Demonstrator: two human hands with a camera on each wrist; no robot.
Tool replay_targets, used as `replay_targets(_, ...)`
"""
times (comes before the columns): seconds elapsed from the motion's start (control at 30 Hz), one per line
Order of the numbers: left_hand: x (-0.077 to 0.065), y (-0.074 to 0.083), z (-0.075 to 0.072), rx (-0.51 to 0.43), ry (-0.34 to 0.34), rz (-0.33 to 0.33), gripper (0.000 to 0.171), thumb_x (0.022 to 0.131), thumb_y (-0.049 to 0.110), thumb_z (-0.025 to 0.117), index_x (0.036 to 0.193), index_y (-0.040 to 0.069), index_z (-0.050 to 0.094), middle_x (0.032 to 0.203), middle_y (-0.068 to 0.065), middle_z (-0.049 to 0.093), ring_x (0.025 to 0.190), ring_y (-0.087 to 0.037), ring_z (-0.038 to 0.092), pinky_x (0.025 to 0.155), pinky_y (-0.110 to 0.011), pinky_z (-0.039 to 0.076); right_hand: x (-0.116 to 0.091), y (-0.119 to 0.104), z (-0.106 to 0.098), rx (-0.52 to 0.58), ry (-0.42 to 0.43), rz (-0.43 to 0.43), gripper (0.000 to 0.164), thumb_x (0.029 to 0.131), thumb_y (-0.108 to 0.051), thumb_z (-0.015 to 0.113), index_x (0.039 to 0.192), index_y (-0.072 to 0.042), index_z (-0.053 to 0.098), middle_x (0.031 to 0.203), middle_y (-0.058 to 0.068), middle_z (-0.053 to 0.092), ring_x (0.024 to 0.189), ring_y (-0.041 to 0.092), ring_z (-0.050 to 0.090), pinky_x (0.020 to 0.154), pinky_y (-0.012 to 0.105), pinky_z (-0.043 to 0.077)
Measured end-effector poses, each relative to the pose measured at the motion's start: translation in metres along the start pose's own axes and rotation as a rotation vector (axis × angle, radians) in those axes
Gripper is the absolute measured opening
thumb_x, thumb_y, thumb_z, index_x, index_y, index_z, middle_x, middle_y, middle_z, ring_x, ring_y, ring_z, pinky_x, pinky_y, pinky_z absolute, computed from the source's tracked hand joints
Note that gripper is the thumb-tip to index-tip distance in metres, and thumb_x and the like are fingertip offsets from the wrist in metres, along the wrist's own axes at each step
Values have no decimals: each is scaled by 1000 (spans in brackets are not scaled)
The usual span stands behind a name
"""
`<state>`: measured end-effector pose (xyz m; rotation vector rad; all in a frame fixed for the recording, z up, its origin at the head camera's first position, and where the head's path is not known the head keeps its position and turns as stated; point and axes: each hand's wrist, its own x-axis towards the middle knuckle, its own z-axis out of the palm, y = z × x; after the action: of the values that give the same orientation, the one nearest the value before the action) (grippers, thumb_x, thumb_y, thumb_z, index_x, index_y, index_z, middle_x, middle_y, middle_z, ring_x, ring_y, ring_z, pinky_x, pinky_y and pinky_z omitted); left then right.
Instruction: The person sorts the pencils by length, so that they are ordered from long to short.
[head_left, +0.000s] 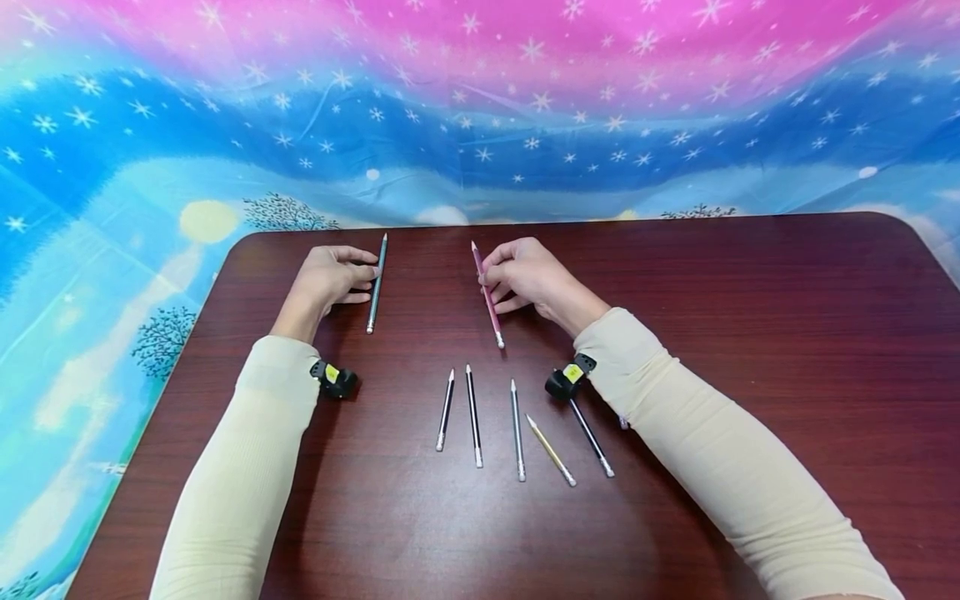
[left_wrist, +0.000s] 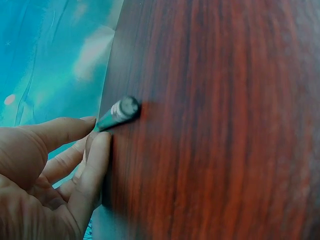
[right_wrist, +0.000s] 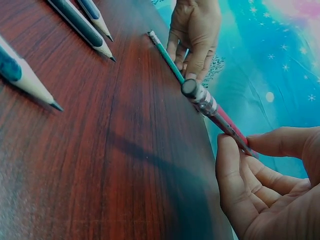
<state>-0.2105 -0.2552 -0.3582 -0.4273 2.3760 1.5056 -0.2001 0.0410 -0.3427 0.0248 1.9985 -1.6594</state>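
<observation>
My left hand (head_left: 330, 277) pinches a green pencil (head_left: 377, 287) between thumb and fingers at the far left of the table. The pencil's eraser end points toward me, its tip toward the backdrop. In the left wrist view its white eraser (left_wrist: 129, 106) shows beyond the fingertips. To the right, my right hand (head_left: 528, 275) pinches a pink pencil (head_left: 489, 300), tip away from me. The right wrist view shows the pink pencil's metal band and eraser (right_wrist: 197, 95) sticking out past the thumb and fingers, with the green pencil (right_wrist: 167, 57) behind it.
Several pencils lie in a loose row nearer me: two dark ones (head_left: 446, 412) on the left, a grey one (head_left: 517, 433), a yellow one (head_left: 551, 452), and a dark one (head_left: 592, 437) partly under the right wrist camera. A snowy printed cloth (head_left: 480, 125) hangs behind the table (head_left: 750, 350).
</observation>
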Motion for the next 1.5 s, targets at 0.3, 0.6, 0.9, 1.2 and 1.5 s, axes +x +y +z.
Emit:
replay_targets(0.3,-1,-1,0,-2,-26,-4,41,102,14,69,142,6,63,106,1,74,90,-9,68,76,-24,64,1,-1,3,5,-2,1,10,98,2,60,107,3,65,95,15,71,61,13,61,59,30,63)
replay_targets(0.6,0,-2,-1,11,-27,-5,42,103,15,68,143,8,62,122,-8,72,104,-17,67,77,-23,64,1,-3,6,6,-3,2,16,98,2,60,112,6,63,99,17,72,61,14,61,59,30,63)
replay_targets(0.9,-1,-2,-1,0,-26,4,40,103,15,68,142,8,63,111,-2,73,100,-16,66,77,-24,64,4,-2,8,8,-4,3,13,98,3,59,110,5,64,102,18,72,61,14,61,59,29,63)
replay_targets(1.2,-2,-3,-2,4,-26,9,41,102,16,69,142,8,63,116,-5,73,100,-16,68,76,-24,64,7,-4,15,9,-14,-3,12,98,1,61,109,4,64,99,19,72,60,14,62,59,29,63)
replay_targets(1.5,-3,-2,-1,3,-23,8,40,102,15,69,141,9,64,118,-6,72,99,-15,68,75,-24,64,14,-7,23,19,-8,-4,8,98,1,61,105,2,65,103,19,71,60,15,62,60,29,64)
